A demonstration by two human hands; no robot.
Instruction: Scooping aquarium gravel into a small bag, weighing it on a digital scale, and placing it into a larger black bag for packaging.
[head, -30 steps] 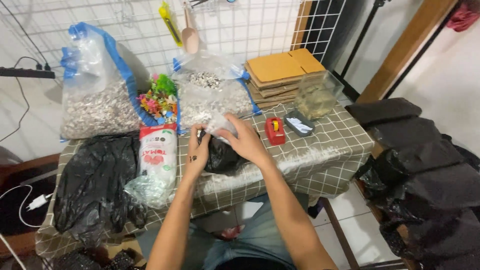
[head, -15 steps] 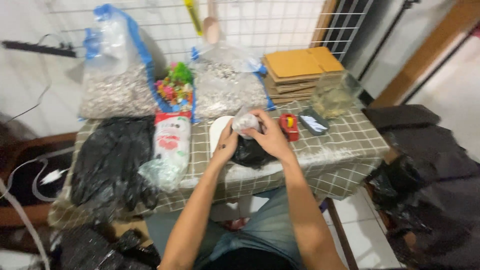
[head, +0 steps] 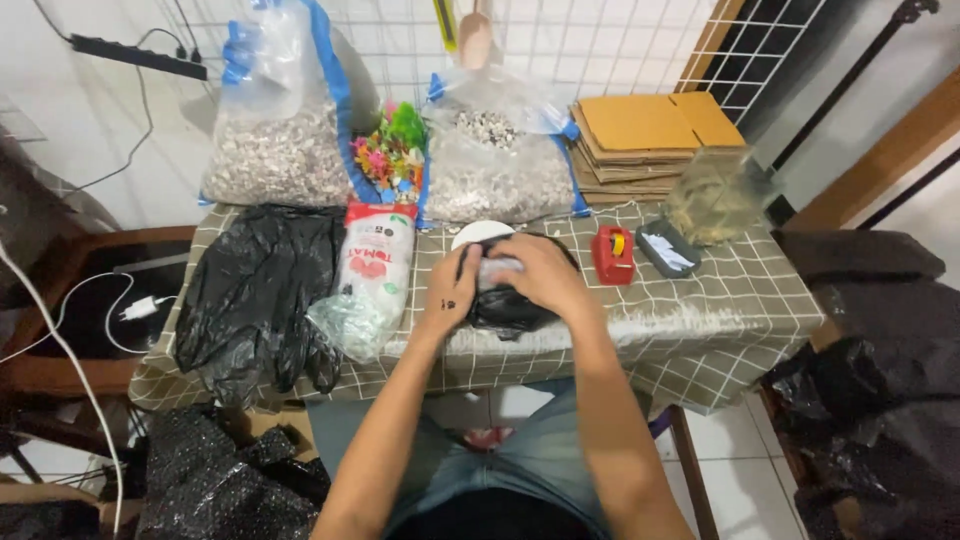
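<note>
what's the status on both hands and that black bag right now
Left hand and right hand both gripping small black bag at table centre. Red tape dispenser close right, clear.

Black bag (head: 505, 310), seemingly; checked tablecloth (head: 720, 300)

Both forearms reach forward and converge, the left hand (head: 452, 290) and right hand (head: 535, 275) curled, close together, fingers bent inward.

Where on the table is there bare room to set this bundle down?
Bare checked tablecloth lies along the front right, below the red tape dispenser and the grey tray. The back row of gravel bags and cardboard stack is crowded; the black bag pile fills the left.
</note>
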